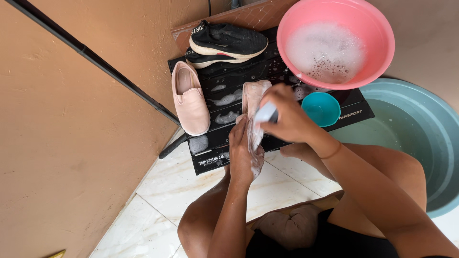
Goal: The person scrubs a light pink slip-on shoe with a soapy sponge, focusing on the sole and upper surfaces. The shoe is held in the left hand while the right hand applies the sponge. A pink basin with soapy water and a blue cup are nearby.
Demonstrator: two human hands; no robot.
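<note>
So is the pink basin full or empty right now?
Partly filled: the pink basin holds soapy, foamy water over its bottom, well below the rim. Its depth cannot be told.

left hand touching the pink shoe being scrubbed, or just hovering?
Touching. The head view shows the left hand wrapped around the soapy pink shoe, fingers against its side, while the right hand presses a white brush onto it.

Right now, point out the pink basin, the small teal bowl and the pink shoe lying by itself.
pink basin (pixel 382 52): head view, right rim.
small teal bowl (pixel 321 109): head view, inside of the bowl.
pink shoe (pixel 191 107): head view, upper over the toe.
</note>
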